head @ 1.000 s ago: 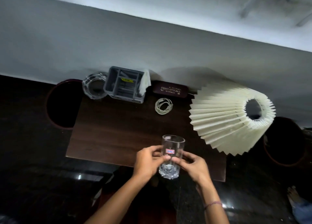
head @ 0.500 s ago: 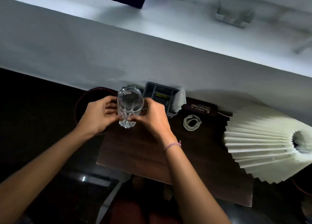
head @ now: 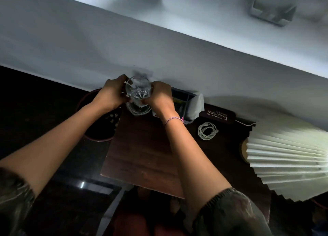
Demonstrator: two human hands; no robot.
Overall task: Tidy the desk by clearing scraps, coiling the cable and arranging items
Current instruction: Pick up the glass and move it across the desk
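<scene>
1. I see a pale wall [head: 124,45] across the upper half of the frame. The far edge of the worktop [head: 142,155] runs along its base.
2. The worktop is dark wood and fills the centre and right of the frame.
3. A cream pleated lampshade [head: 287,157] lies on its side at the right edge of the frame. It overhangs the right part of the worktop.
4. A round dark container [head: 99,127] sits just beside the left edge of the worktop, left of centre.
5. The left hand [head: 113,95] and the right hand [head: 159,97] meet at the upper-left corner of the worktop. Each hand has its fingers curled round one side of the glass [head: 138,90], so both hands grasp it.
6. A grey organiser [head: 184,100] stands against the wall, partly hidden by the right hand. A white tissue [head: 197,104] rests at its right end.
7. A dark spectacle case [head: 217,115] with printed lettering lies just to the right of the organiser.
8. The glass is clear, with a cut base. It is held directly over a clear glass dish [head: 138,110]. I cannot tell whether the two touch.
9. The white cable [head: 206,130] lies coiled on the worktop, below the case in the frame.
10. A thin bracelet [head: 173,119] circles the right wrist.
</scene>
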